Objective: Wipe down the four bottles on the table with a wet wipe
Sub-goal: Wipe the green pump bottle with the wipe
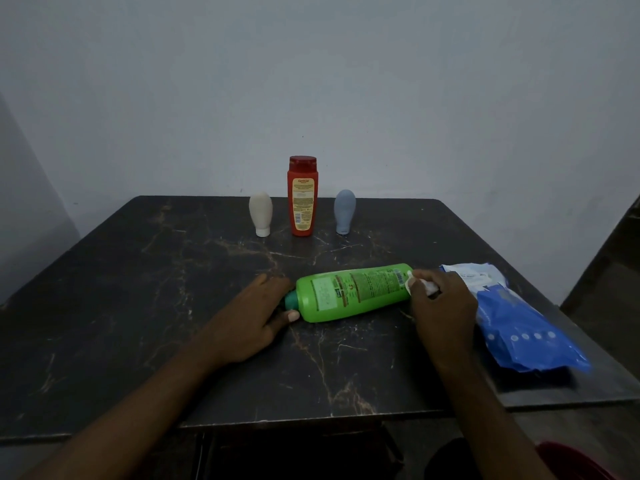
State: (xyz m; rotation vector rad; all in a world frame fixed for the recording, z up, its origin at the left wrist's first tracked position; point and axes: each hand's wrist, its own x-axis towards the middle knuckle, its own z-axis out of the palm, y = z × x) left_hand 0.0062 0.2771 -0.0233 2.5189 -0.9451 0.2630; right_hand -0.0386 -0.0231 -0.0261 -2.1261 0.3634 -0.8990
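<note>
Left hand point(249, 323), right hand point(445, 306) and forearms point(145, 403) are bare.

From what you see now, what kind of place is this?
Probably a plain room at home: a dark marbled table against a bare grey wall, toiletry bottles like the red bottle, and a blue wipes pack.

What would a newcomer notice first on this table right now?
The bright green bottle lies on its side near the front of the dark marbled table, the left hand gripping its cap end and the right hand holding a wet wipe to its base. Behind stand a red bottle, a beige bottle left of it and a grey-blue bottle right; a blue wipes pack lies at the right edge.
</note>
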